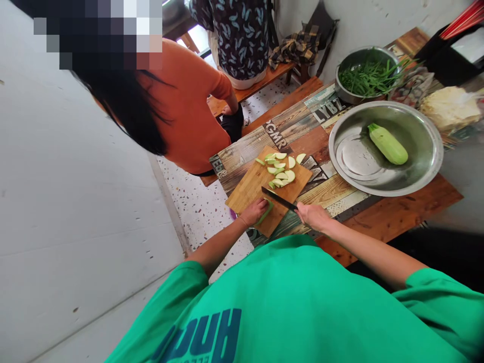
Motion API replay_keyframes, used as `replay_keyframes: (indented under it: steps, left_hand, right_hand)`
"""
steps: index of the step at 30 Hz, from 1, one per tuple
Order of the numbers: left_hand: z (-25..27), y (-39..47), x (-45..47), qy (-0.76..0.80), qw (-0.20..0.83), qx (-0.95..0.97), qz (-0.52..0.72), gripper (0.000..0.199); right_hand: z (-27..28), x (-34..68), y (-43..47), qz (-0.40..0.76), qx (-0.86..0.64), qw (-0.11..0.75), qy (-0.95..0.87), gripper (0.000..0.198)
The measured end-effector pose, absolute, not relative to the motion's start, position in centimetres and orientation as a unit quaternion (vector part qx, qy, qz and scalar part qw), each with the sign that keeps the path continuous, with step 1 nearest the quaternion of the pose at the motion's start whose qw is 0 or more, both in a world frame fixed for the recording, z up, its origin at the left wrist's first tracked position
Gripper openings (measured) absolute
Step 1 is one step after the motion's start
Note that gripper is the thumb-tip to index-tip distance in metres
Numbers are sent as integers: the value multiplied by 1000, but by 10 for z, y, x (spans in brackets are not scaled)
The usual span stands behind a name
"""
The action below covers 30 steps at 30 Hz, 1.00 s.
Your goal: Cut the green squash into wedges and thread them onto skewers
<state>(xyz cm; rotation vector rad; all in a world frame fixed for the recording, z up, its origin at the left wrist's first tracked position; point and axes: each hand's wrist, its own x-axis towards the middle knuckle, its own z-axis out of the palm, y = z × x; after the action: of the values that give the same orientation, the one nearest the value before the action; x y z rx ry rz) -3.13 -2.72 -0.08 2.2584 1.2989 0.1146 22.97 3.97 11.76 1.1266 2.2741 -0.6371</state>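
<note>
My right hand [312, 216] is closed round the handle of a kitchen knife [280, 198], whose dark blade reaches left over a wooden cutting board [242, 194]. Beside the blade, my left hand [256, 210] grips a piece of pale green zucchini [265, 212] against the board; the fingers partly cover it. Half-round zucchini slices [282, 176] lie scattered on the far part of the board, beyond the knife. A whole zucchini [389, 144] rests in a wide metal basin [340, 166] to the right.
Behind the basin stand a metal bowl [342, 93] of cut greens and a cabbage-like pale vegetable [449, 108]. A black holder [434, 63] with red sticks is at the far right. A person in orange [189, 101] sits at the table's left end; another person [242, 40] sits beyond.
</note>
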Motion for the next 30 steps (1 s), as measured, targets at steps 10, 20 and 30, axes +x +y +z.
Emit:
replay_keyframes:
  steps: [10, 20, 30]
  left_hand:
    - [-2, -26, -33, 460, 255, 849, 49, 43]
    - [3, -29, -31, 471, 255, 843, 52, 45]
    - [5, -34, -34, 466, 251, 848, 31, 44]
  right_hand:
    - [120, 229, 16, -243, 416, 271, 833, 35]
    - [95, 223, 20, -249, 417, 284, 827, 33]
    - [125, 223, 17, -237, 413, 260, 840, 35]
